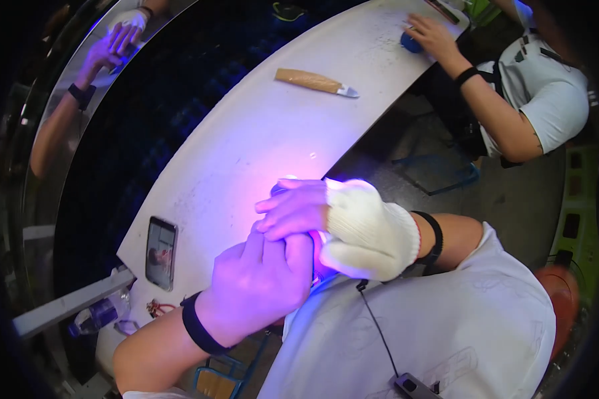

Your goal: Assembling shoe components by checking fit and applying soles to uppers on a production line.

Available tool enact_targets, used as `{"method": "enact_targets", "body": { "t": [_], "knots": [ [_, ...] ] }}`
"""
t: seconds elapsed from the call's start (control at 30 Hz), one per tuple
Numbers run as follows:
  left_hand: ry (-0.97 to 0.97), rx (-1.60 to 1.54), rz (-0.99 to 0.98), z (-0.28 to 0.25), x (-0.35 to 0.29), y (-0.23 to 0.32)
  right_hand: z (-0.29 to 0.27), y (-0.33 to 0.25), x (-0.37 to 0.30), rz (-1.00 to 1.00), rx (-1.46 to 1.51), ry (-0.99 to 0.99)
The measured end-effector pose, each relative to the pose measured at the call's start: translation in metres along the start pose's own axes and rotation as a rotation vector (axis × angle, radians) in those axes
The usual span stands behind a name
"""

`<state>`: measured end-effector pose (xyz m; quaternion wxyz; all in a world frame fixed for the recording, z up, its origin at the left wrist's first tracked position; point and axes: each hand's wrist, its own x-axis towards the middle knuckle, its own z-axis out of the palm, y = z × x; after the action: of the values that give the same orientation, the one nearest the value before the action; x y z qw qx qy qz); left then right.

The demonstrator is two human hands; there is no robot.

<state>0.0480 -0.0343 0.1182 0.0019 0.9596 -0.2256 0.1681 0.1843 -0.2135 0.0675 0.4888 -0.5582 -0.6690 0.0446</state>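
My left hand [263,276], bare with a black wristband, is closed, its fingers curled under those of the right. Over it lies my right hand [346,223] in a white knit glove that leaves the fingers bare; these are bent and pressed together. Bright violet light falls on both hands. A small dark, bluish end of something [278,190] shows beyond the right fingertips. Most of it is hidden by the hands, so its kind cannot be made out. Both hands are close together above the near edge of the white tabletop [236,139].
A short knife [313,81] with a wrapped handle lies farther up the table. A phone [161,253] and a clear bottle [103,312] are at left. A co-worker's hand [436,40] rests on a blue object [411,43]. A dark strip [133,133] borders the table.
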Motion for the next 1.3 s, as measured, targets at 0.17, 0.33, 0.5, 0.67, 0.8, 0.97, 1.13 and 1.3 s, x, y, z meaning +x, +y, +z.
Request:
{"method": "enact_targets", "body": {
  "t": [0.17,0.33,0.5,0.67,0.8,0.97,1.13,1.3],
  "knots": [
    [-0.121,-0.465,-0.294,-0.035,-0.042,-0.015,0.016,-0.019,-0.021,0.161,-0.006,-0.003],
    [0.313,-1.143,-1.058,0.015,-0.078,0.042,0.059,0.008,-0.014,0.341,-0.293,0.018],
    [0.546,-1.078,-1.112,0.033,-0.102,0.043,0.049,0.028,0.017,0.239,-0.238,-0.214],
    [0.674,-1.082,-0.89,0.036,-0.12,0.034,0.006,0.037,0.043,-0.197,-0.542,-0.268],
    [0.939,-1.228,-0.919,0.028,-0.111,0.055,-0.115,0.002,0.147,-0.558,-0.95,0.154],
    [0.748,-1.126,-1.097,0.06,-0.122,0.053,-0.232,-0.024,0.33,-0.363,-1.509,0.611],
    [0.599,-0.983,-1.09,0.073,-0.097,0.038,-0.29,0.021,0.444,-0.088,-1.584,0.283],
    [0.625,-0.722,-1.177,0.105,-0.133,0.021,-0.103,0.059,0.382,-0.208,-0.854,0.042]
  ]
}}
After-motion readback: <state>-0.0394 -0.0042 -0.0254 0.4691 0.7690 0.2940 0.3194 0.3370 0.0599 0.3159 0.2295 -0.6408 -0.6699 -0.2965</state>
